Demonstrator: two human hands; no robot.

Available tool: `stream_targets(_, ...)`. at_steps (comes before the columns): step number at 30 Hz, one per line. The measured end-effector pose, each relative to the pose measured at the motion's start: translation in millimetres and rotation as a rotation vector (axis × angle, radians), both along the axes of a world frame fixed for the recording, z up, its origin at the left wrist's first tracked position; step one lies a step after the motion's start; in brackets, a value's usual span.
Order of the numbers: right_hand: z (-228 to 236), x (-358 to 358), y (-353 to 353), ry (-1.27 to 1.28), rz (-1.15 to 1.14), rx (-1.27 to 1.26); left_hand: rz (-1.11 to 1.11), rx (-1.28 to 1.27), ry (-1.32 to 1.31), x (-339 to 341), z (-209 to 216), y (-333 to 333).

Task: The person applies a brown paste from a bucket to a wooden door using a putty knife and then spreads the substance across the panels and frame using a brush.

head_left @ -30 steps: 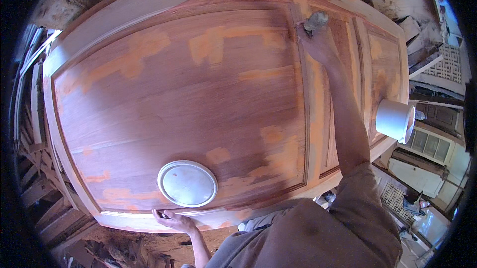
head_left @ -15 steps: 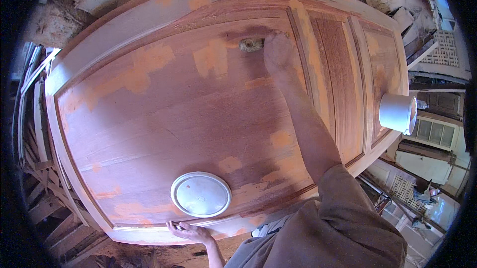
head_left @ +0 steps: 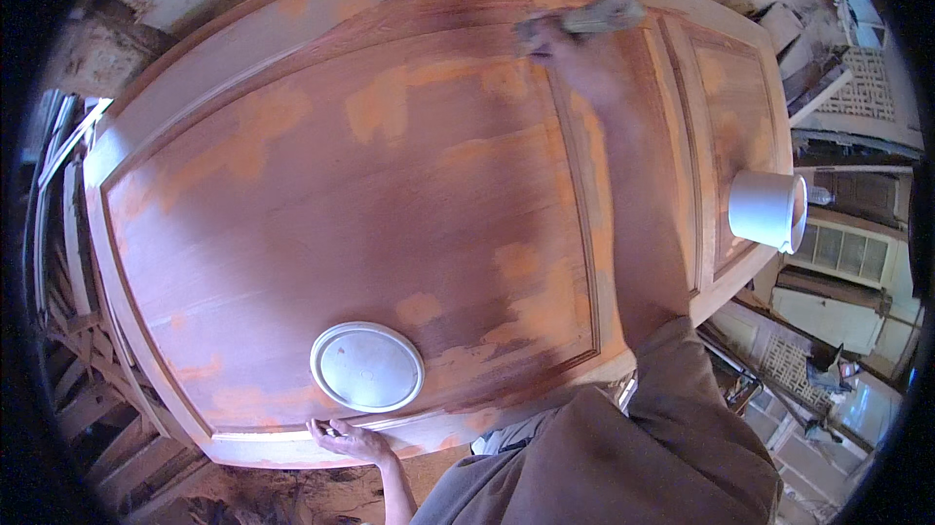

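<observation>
A large wooden door with framed panels and smeared orange filler patches lies before me. At its far side, my right hand is closed round a filler-smeared putty knife. The tool's pale, worn end sticks out to the right of the fist; motion blurs its other end against the panel. My left hand rests at the door's near edge, fingers curled, with a small dark thing between them that I cannot make out. Just beyond it, a round whitish lid lies flat on the panel.
A white bucket stands on the door's right end, with a clear bottle beyond it. Stacked timber strips lie off the left end. Old window frames and boards lie to the right.
My right hand has swept farther out and slightly right, turning so the putty knife's end now points right instead of left. The left hand has stayed at the edge; the view has shifted slightly.
</observation>
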State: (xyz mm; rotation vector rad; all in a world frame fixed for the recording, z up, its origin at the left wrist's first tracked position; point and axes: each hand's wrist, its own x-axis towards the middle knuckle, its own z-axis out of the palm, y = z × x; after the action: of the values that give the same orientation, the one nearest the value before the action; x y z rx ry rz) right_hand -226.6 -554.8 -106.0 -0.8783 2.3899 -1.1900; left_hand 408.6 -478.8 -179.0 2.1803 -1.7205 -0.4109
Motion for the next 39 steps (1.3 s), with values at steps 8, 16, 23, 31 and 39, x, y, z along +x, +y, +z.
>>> stream_targets(8, -17.4, -46.6, 20.1, 0.275, 0.134, 0.563, -0.001, -0.016, 0.017, -6.3, 2.3, -0.4)
stream_targets(16, -31.9, -58.8, 21.0, 0.310, 0.239, 0.608, -0.044, -0.029, -0.031, -3.3, 1.3, -0.2)
stream_targets(23, -27.8, -40.0, 5.2, 0.346, 0.166, 0.585, -0.018, -0.028, 0.010, -4.1, 1.0, -1.2)
stream_targets(31, -32.4, -49.3, 14.1, 0.412, 0.179, 0.612, -0.009, -0.016, 0.014, -9.0, 4.0, -3.2)
stream_targets(39, -48.7, -35.5, 2.8, 0.555, 0.165, 0.725, -0.041, -0.019, -0.005, -2.3, 0.4, -0.8)
